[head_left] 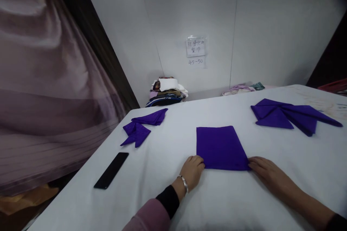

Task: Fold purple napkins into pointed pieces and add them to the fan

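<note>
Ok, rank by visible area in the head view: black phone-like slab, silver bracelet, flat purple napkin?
1. Flat purple napkin
2. Black phone-like slab
3. Silver bracelet

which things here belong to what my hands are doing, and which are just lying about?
Belong:
flat purple square, touched by left hand and right hand
probably left folded cloth and right folded cloth, same purple

Seemingly lying about:
flat black object
far cloth pile
</note>
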`<state>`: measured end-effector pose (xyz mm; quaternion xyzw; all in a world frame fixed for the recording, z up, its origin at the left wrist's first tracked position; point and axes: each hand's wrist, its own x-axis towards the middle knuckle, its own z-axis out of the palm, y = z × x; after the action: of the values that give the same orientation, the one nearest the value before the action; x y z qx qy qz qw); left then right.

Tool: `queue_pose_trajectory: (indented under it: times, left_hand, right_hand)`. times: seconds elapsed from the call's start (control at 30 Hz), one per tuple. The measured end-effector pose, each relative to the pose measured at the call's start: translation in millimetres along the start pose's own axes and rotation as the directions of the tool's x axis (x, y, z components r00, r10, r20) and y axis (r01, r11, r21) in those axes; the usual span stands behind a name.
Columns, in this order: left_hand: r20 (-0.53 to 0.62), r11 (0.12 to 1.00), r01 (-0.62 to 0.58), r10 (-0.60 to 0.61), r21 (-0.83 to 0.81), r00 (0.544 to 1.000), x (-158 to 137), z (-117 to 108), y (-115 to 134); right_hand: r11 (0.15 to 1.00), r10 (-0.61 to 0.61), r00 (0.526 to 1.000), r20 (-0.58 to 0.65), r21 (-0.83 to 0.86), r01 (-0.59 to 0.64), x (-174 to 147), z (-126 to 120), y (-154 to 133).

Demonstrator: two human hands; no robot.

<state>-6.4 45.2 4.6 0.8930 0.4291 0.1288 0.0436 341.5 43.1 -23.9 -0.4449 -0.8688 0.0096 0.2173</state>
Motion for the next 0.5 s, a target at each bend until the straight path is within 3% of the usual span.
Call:
queue_pose_trajectory:
  times: [0.1,0.23,0.37,0.5]
  left_hand:
    - [-0.014,0.993,0.051,-0.053,-0.107,0.998,1,-8,3]
    - [-0.085,0.935,0.254,-0.282,-0.247,0.956,22,-22,-22]
    - [-0.051,0.814,0.523,-0.551,-0.253,0.833,65,-26,-52]
    - [0.007,0.743,0.629,-0.645,-0.229,0.764,111,-17,-69]
  right_hand:
    - [0.971,0.213,0.976,0.049,0.1,-0.217,0,-9,-7]
    - [0.838,0.473,0.868,0.15,0.23,-0.496,15,-20,-20]
    - [0.772,0.526,0.813,0.251,0.261,-0.58,36,-18,-17]
    - [0.788,0.521,0.81,0.267,0.215,-0.578,49,-10,-15]
